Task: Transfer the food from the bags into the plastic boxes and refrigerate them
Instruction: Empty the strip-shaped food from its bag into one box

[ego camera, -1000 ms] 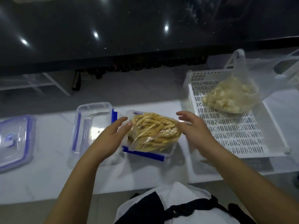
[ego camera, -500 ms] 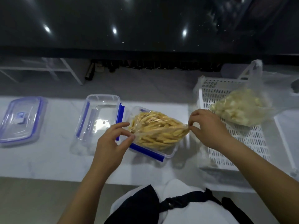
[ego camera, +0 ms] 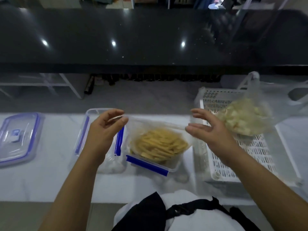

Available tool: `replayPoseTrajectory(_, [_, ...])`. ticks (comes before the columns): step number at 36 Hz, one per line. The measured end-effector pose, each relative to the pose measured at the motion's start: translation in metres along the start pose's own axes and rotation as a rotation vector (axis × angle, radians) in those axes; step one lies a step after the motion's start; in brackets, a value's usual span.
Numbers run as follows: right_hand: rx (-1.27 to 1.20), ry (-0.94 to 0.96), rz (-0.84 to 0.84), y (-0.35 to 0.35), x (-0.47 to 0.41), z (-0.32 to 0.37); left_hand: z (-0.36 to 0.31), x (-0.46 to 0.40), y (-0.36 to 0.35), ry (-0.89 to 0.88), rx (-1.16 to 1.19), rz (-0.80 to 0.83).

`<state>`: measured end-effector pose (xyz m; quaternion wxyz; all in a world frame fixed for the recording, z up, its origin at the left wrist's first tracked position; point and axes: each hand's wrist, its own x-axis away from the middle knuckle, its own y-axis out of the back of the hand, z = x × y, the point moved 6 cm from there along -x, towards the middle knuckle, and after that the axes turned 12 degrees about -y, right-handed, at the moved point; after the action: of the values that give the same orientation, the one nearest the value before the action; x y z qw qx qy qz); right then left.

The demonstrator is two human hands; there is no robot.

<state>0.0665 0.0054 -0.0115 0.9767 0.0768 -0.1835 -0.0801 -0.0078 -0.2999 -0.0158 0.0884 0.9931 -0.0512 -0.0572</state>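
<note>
- While our left hand (ego camera: 101, 132) pinches one edge of the clear bag (ego camera: 150, 127), our right hand (ego camera: 206, 130) has fingers spread, grip on the other edge unclear.
- Yellow sticks (ego camera: 160, 144) sit bagged inside the open plastic box (ego camera: 173, 165) on the surface (ego camera: 33, 180).
- Second bag (ego camera: 246, 117) lies in the white basket (ego camera: 260, 155).

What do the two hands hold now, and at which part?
Left hand pinches the left edge of the mouth of the clear bag of yellow sticks. Right hand appears to hold the right edge; its grip is blurred.
</note>
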Motion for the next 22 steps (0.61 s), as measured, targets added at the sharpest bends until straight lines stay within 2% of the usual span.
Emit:
replayPoseTrajectory(2, [-0.042,-0.042,0.012,-0.008,0.008,-0.020,0.008,0.007,-0.002,0.019,0.043,0.081])
replayPoseTrajectory(6, [-0.265,-0.121,-0.136,-0.016,0.022,-0.055,0.030,0.032,-0.011,0.051,0.086,0.264])
replayPoseTrajectory(8, [-0.332,-0.122,-0.183,-0.020,0.028,-0.064,0.039,0.044,-0.017,0.056,0.098,0.288])
replayPoseTrajectory(16, [-0.302,-0.179,-0.296,-0.020,0.027,-0.077,0.027,0.041,-0.037,-0.097,-0.010,0.109])
replayPoseTrajectory(22, [-0.255,-0.066,-0.302,-0.011,0.025,-0.040,0.007,0.020,-0.031,-0.083,0.123,0.037])
